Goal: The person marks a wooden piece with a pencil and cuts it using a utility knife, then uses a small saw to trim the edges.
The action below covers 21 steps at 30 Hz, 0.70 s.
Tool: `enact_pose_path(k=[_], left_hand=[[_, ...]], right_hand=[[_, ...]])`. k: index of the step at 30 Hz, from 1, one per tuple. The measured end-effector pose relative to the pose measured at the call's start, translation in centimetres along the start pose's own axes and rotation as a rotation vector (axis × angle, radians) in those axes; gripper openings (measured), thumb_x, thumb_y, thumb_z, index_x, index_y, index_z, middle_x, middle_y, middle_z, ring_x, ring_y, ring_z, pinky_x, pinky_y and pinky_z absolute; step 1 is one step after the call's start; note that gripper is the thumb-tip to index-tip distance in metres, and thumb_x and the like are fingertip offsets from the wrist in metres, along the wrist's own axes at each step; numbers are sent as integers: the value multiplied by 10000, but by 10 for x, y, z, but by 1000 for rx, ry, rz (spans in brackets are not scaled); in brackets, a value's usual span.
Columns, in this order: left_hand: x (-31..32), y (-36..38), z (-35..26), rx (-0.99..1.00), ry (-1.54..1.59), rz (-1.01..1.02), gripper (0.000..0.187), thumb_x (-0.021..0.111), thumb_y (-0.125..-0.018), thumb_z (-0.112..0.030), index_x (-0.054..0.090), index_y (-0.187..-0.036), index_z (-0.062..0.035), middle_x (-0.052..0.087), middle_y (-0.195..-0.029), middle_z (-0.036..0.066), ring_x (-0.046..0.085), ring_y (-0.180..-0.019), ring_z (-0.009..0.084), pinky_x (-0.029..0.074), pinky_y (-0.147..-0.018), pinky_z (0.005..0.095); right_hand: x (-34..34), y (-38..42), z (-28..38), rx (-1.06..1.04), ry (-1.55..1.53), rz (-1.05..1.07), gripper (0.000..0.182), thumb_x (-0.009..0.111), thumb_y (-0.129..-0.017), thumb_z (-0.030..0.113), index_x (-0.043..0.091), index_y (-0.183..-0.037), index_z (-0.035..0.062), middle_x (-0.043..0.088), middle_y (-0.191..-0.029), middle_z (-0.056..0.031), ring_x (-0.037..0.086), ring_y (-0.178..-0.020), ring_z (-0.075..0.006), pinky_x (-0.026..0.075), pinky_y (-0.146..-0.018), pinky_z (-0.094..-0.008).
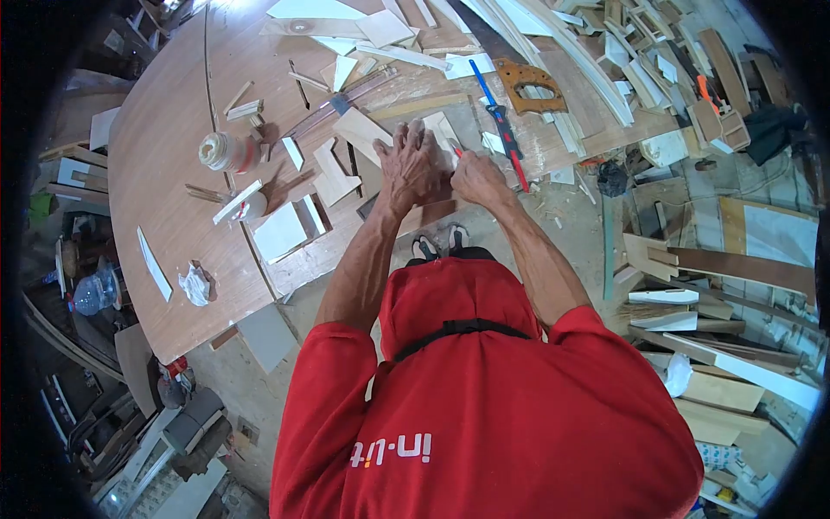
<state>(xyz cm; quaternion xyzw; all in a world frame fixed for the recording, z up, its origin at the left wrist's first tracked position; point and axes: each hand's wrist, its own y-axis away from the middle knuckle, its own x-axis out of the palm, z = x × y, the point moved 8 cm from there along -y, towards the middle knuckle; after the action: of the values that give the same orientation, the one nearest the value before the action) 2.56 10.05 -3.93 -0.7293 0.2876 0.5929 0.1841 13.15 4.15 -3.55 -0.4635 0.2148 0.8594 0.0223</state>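
My left hand (410, 164) lies flat with its fingers spread, pressing on a pale wooden piece (363, 133) at the table's near edge. To its right, my right hand (480, 179) is closed around a small red tool (458, 151), whose tip meets another pale board (442, 130). Most of the tool is hidden in the fist. A notched wooden piece (334, 176) lies left of my left hand. Right of my right hand lies a blue and red tool (501, 123), and beyond it a handsaw (529, 89) with a wooden handle.
A glass jar (226, 152), a white-topped container (251, 206) and crumpled white paper (195, 284) stand on the left of the wooden table (156, 190). Wood offcuts (385, 28) lie at the far side. Long strips (571, 60) and stacked boards (726, 355) are on the right.
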Motion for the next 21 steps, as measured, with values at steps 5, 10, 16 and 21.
enact_pose_path(k=[5, 10, 16, 21], left_hand=[[6, -4, 4, 12, -23, -54, 789, 726, -665, -380, 461, -1349, -91, 311, -1499, 124, 303, -1366, 360, 272, -950, 704], [9, -5, 5, 13, -49, 8, 868, 769, -601, -408, 459, -1354, -107, 317, -1494, 103, 295, -1363, 345, 284, -921, 722], [-2, -1, 0, 18, 4, 34, 736, 717, -666, -351, 501, -1309, -65, 342, -1465, 119, 314, -1359, 348, 245, -957, 771], [5, -8, 7, 24, 32, 17, 890, 775, -608, -353, 410, -1367, -64, 352, -1442, 111, 316, -1351, 348, 243, -956, 768]], right_hand=[[9, -3, -12, 2, -39, -45, 333, 454, -840, 146, 557, -925, -158, 596, -874, -412, 623, -887, -521, 513, -790, -517], [15, 2, -17, -10, -53, -63, 344, 436, -847, 161, 574, -966, -130, 615, -886, -384, 629, -872, -506, 504, -810, -543], [13, 27, -22, 75, -113, -94, 354, 413, -874, 193, 569, -967, -111, 605, -893, -392, 612, -864, -530, 483, -793, -576], [2, 36, -28, 94, -122, -139, 359, 433, -888, 246, 601, -969, -61, 626, -882, -336, 615, -868, -502, 485, -784, -543]])
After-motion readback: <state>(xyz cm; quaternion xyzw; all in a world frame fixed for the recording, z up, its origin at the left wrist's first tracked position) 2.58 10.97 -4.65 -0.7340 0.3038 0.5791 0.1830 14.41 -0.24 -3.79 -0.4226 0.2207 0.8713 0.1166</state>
